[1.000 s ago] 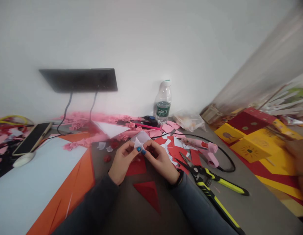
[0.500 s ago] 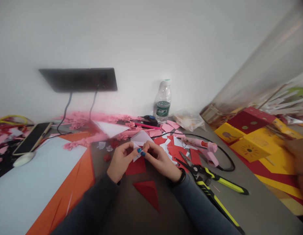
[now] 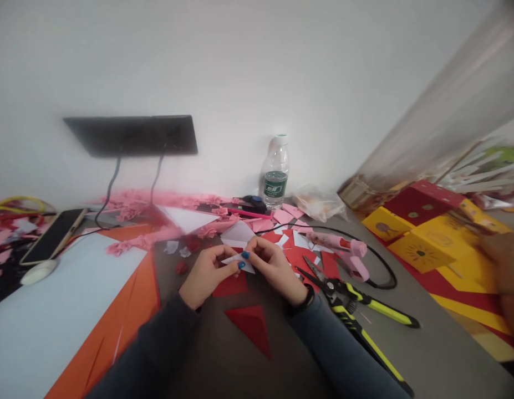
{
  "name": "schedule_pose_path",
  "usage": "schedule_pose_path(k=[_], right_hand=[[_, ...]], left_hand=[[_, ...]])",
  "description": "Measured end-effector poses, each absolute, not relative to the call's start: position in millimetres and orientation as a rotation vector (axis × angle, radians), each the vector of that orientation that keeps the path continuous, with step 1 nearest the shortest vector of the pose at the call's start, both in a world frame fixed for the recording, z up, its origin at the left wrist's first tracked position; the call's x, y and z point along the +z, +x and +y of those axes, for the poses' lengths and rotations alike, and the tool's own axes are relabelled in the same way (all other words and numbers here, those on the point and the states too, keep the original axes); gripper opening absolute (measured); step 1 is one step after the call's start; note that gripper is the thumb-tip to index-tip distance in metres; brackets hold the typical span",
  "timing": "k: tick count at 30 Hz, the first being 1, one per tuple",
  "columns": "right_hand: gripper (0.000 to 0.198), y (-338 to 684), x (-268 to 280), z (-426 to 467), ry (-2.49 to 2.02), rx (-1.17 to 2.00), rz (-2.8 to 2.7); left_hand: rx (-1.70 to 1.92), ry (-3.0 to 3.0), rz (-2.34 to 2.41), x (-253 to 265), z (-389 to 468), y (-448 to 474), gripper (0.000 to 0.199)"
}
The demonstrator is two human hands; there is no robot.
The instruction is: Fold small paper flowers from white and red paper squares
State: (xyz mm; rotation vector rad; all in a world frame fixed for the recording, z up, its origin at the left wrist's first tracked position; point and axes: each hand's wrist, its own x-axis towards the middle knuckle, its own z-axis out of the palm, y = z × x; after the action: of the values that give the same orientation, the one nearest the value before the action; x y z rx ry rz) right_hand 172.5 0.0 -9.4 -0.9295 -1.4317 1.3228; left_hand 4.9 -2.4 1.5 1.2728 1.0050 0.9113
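A small piece of white paper is pinched between my two hands above the table's middle. My left hand grips it from the left, thumb on top. From the right, my right hand holds its upper edge with thumb and forefinger; the fingertips nearly meet. Parts of the paper are hidden behind the fingers. Under the hands lies a red paper square, and nearer to me a folded red paper triangle. Another white sheet lies just beyond the fingers.
Yellow-handled shears lie by my right forearm, blades open. Behind them are a pink glue gun with its cable, red scraps and a water bottle. Orange paper, a phone and a mouse are left. A person's hand shows far right.
The white paper has turned between my fingers, and more of it shows under my right thumb. My left thumb has slid slightly lower, while the right fingertips stay near the paper's top.
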Motion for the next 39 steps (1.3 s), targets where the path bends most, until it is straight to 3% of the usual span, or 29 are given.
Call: schedule_pose_path(k=[10, 17, 22, 33, 39], right_hand=[[0.032, 173, -12, 2, -0.958, 1.295, -1.405], [0.017, 164, -15, -9, -1.083, 0.922, -1.391], [0.015, 158, -16, -10, -1.092, 0.896, -1.457], [0.006, 163, -18, -5, -1.058, 0.856, -1.438], [0.008, 169, -17, -2, -0.97, 0.887, -1.413]], left_hand=[[0.851, 1.264, 0.988, 1, -2, 6, 0.029], [1.068, 1.365, 1.15, -5, -4, 9, 0.018], [1.105, 1.493, 1.199, -8, -5, 11, 0.02], [1.124, 1.07, 1.067, -5, -6, 15, 0.018], [1.115, 0.981, 1.001, -5, -5, 14, 0.03]])
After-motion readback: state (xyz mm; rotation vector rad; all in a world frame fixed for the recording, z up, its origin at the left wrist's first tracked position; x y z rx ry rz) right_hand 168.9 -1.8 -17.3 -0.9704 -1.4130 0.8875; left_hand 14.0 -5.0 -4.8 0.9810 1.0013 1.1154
